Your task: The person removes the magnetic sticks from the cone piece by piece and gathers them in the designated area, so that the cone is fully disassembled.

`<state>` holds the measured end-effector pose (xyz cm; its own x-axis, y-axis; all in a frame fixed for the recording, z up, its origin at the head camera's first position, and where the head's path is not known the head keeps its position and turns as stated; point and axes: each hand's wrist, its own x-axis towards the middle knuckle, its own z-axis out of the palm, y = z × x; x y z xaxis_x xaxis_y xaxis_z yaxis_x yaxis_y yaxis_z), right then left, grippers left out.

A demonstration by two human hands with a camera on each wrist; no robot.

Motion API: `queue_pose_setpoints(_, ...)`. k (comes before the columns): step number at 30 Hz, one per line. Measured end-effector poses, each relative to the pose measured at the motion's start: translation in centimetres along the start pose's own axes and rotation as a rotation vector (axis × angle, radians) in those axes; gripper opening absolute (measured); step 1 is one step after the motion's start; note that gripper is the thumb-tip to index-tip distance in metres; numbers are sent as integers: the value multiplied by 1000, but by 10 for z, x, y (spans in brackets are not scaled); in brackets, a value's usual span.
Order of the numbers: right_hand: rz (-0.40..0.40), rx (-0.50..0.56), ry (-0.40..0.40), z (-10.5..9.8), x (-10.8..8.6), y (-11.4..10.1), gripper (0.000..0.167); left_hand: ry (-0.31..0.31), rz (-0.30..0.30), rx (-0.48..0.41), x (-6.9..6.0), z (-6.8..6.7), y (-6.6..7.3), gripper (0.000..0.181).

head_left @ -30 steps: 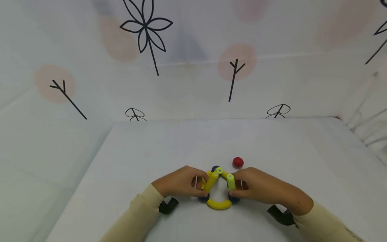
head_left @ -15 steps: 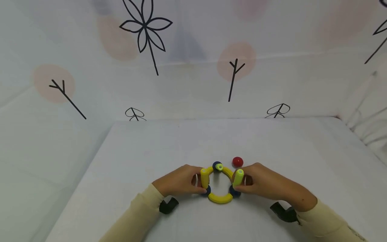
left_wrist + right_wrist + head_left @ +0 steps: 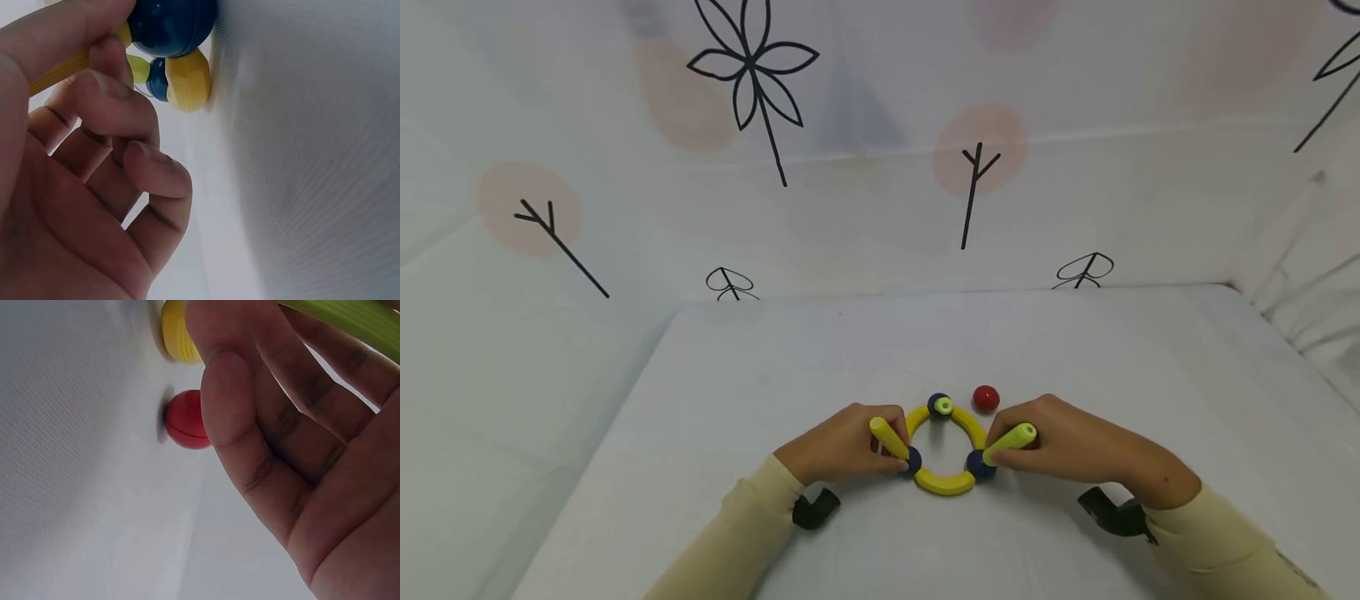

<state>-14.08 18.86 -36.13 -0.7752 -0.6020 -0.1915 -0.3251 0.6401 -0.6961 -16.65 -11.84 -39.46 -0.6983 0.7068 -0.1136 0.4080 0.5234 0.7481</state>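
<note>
Three yellow curved sticks (image 3: 945, 483) and three dark blue balls form a ring on the table. My left hand (image 3: 853, 443) pinches a straight yellow stick (image 3: 889, 437) near its base at the left blue ball (image 3: 913, 460); this stick tilts outward to the left. Opposite, my right hand (image 3: 1063, 440) pinches a lime green stick (image 3: 1011, 443) by the right blue ball (image 3: 979, 464), and it leans outward to the right. Another green stick (image 3: 944, 407), seen end-on, rises from the far blue ball (image 3: 934, 402). In the right wrist view, fingers hide the right joint.
A red ball (image 3: 986, 398) lies just beyond the ring, close to my right hand. White cloth covers the table (image 3: 760, 358), and a patterned white sheet (image 3: 865, 225) hangs behind it.
Both held sticks have swung from leaning inward, through upright, to leaning outward. The ring has shifted slightly away from me and looks rounder. Both hands have kept their hold.
</note>
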Motion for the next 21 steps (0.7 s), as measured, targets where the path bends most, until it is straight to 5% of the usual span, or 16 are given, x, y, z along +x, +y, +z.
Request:
queue_pose_setpoints(6, -13, 3, 4, -1, -1, 4, 11, 8, 18, -22, -1, 0, 0, 23)
queue_pose_setpoints(16, 13, 1, 28, -6, -4, 8, 12, -28, -81, -61, -3, -6, 3, 14)
queue_pose_setpoints(21, 51, -13, 21, -8, -4, 6, 12, 20, -38, -62, -7, -14, 9, 8)
